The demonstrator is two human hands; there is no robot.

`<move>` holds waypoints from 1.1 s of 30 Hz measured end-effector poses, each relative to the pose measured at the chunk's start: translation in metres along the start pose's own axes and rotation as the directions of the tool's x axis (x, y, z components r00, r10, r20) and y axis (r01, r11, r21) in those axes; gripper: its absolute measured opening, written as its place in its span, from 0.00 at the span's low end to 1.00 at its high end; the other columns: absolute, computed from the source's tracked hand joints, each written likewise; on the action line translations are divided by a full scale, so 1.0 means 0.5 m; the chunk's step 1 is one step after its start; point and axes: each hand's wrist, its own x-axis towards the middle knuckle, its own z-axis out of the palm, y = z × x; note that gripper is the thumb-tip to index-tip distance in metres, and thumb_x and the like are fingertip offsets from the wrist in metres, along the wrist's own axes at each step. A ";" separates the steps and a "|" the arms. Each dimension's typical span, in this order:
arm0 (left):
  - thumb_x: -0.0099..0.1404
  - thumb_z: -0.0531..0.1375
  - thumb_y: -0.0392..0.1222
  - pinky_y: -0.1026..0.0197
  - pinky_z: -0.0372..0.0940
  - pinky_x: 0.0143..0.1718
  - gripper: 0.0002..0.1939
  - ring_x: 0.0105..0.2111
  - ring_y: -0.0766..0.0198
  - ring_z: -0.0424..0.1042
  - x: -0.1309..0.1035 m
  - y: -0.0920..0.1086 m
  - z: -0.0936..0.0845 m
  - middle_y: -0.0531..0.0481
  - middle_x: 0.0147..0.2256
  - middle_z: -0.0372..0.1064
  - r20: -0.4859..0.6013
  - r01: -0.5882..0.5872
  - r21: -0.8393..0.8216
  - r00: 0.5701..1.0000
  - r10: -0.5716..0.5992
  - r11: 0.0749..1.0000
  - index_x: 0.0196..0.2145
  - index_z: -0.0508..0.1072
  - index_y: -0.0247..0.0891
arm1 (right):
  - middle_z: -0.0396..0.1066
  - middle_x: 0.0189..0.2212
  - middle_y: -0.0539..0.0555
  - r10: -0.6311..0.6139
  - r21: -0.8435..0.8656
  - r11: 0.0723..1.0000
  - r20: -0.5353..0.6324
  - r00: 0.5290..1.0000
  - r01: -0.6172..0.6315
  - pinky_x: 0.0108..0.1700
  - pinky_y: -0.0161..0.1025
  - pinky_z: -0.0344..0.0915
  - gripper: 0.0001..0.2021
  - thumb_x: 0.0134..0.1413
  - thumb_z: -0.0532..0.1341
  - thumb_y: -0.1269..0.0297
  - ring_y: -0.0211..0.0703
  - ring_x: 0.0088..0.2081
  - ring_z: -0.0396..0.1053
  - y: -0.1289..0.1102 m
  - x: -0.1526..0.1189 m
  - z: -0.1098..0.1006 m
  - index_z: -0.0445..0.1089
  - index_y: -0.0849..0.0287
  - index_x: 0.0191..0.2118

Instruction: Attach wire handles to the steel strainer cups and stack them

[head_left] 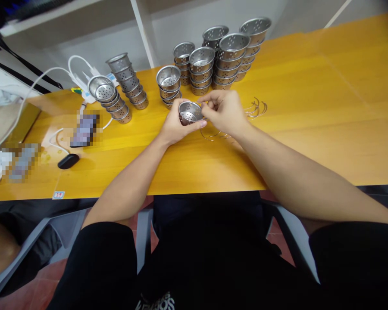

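My left hand (176, 122) is wrapped around a small perforated metal cup (190, 113), thumb along its near side, with the open top facing up. At the cup's right rim, the thumb and fingers of my right hand (224, 110) are pinched together on what looks like a thin wire, mostly hidden by the fingers. Curved thin wires (257, 108) lie on the table to the right of this hand, and more wires (213, 137) lie beneath it. Just behind the left hand stands a short stack of the same cups (168, 79).
Taller cup stacks (231, 56) stand behind my right hand. Two leaning stacks (108, 97) (129, 79) are at the left, near white cables (69, 71). A phone (85, 130) and a black oval object (68, 161) lie on the yellow table (326, 142). Another person's limb (0, 249) shows lower left.
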 end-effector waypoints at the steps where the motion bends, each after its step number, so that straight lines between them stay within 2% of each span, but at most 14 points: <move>1: 0.61 0.85 0.89 0.29 0.82 0.75 0.62 0.64 0.41 0.86 -0.001 0.005 0.001 0.44 0.62 0.78 -0.001 0.010 0.005 1.000 -0.010 1.000 0.75 0.67 0.53 | 0.73 0.31 0.52 0.005 -0.011 1.000 -0.006 1.000 -0.005 0.46 0.58 0.85 0.15 0.71 0.77 0.46 0.59 0.37 0.78 -0.001 -0.001 0.001 0.86 0.46 0.56; 3: 0.62 0.85 0.88 0.29 0.81 0.76 0.61 0.64 0.41 0.86 -0.003 0.011 0.005 0.44 0.61 0.78 -0.015 0.022 0.019 1.000 -0.022 1.000 0.74 0.68 0.52 | 0.74 0.31 0.52 0.013 -0.022 1.000 -0.013 1.000 -0.014 0.46 0.58 0.86 0.15 0.71 0.78 0.49 0.60 0.38 0.79 -0.003 -0.002 0.004 0.86 0.46 0.58; 5: 0.62 0.86 0.87 0.32 0.82 0.74 0.59 0.61 0.43 0.86 -0.004 0.015 0.007 0.45 0.60 0.79 -0.040 0.029 0.025 0.999 -0.028 0.999 0.72 0.70 0.50 | 0.75 0.31 0.52 -0.002 0.012 1.000 -0.006 1.000 0.002 0.45 0.57 0.86 0.12 0.71 0.78 0.52 0.57 0.36 0.78 -0.004 -0.002 0.008 0.86 0.46 0.55; 8: 0.62 0.86 0.86 0.40 0.84 0.65 0.56 0.54 0.50 0.86 -0.007 0.036 0.007 0.47 0.56 0.80 -0.054 0.057 0.009 0.997 -0.056 0.998 0.67 0.74 0.46 | 0.78 0.30 0.52 -0.058 0.185 0.981 -0.011 0.998 0.059 0.38 0.51 0.82 0.08 0.72 0.79 0.53 0.51 0.32 0.74 -0.005 0.001 0.012 0.86 0.48 0.47; 12: 0.66 0.83 0.87 0.49 0.82 0.55 0.48 0.45 0.57 0.82 -0.009 0.083 -0.005 0.49 0.48 0.80 -0.032 0.110 -0.016 0.993 -0.111 0.994 0.58 0.79 0.43 | 0.84 0.34 0.54 -0.087 0.424 0.904 0.059 0.994 0.054 0.29 0.44 0.75 0.17 0.73 0.83 0.44 0.44 0.27 0.71 -0.012 0.002 -0.001 0.85 0.50 0.44; 15: 0.68 0.78 0.92 0.51 0.79 0.51 0.48 0.42 0.59 0.78 -0.009 0.097 -0.015 0.50 0.45 0.78 0.000 0.115 -0.050 0.993 -0.115 0.992 0.53 0.80 0.42 | 0.87 0.36 0.53 -0.130 0.503 0.864 0.182 0.975 0.021 0.24 0.42 0.66 0.27 0.67 0.88 0.32 0.40 0.24 0.67 -0.021 -0.002 -0.023 0.86 0.49 0.46; 18: 0.68 0.76 0.94 0.51 0.79 0.52 0.50 0.44 0.59 0.79 -0.009 0.079 -0.021 0.49 0.47 0.79 0.051 0.086 -0.092 0.995 -0.082 0.992 0.56 0.80 0.42 | 0.84 0.32 0.50 -0.180 0.531 0.847 0.279 0.943 0.004 0.22 0.40 0.60 0.35 0.57 0.90 0.23 0.39 0.23 0.66 -0.026 -0.003 -0.037 0.85 0.48 0.45; 22: 0.59 0.84 0.91 0.47 0.82 0.59 0.58 0.51 0.54 0.84 -0.006 0.028 -0.020 0.47 0.55 0.80 0.089 -0.017 -0.056 0.996 0.022 0.998 0.65 0.75 0.44 | 0.78 0.27 0.48 -0.166 0.542 0.840 0.275 0.947 -0.010 0.21 0.41 0.55 0.38 0.51 0.91 0.20 0.40 0.22 0.63 -0.018 0.000 -0.031 0.81 0.47 0.41; 27: 0.69 0.82 0.87 0.41 0.83 0.65 0.54 0.55 0.51 0.86 0.000 -0.013 -0.022 0.44 0.59 0.80 0.092 -0.157 0.026 0.984 0.154 0.987 0.70 0.73 0.44 | 0.75 0.26 0.48 -0.146 0.556 0.831 0.243 0.959 -0.015 0.22 0.44 0.57 0.40 0.46 0.93 0.20 0.39 0.22 0.62 0.005 0.008 -0.010 0.80 0.49 0.39; 33: 0.74 0.83 0.79 0.38 0.83 0.69 0.49 0.59 0.48 0.86 -0.001 -0.021 -0.028 0.43 0.61 0.79 0.095 -0.169 0.093 0.982 0.160 0.981 0.72 0.72 0.45 | 0.76 0.26 0.49 -0.129 0.542 0.840 0.251 0.959 -0.029 0.22 0.45 0.58 0.41 0.45 0.93 0.20 0.40 0.22 0.65 0.009 0.012 -0.008 0.81 0.50 0.39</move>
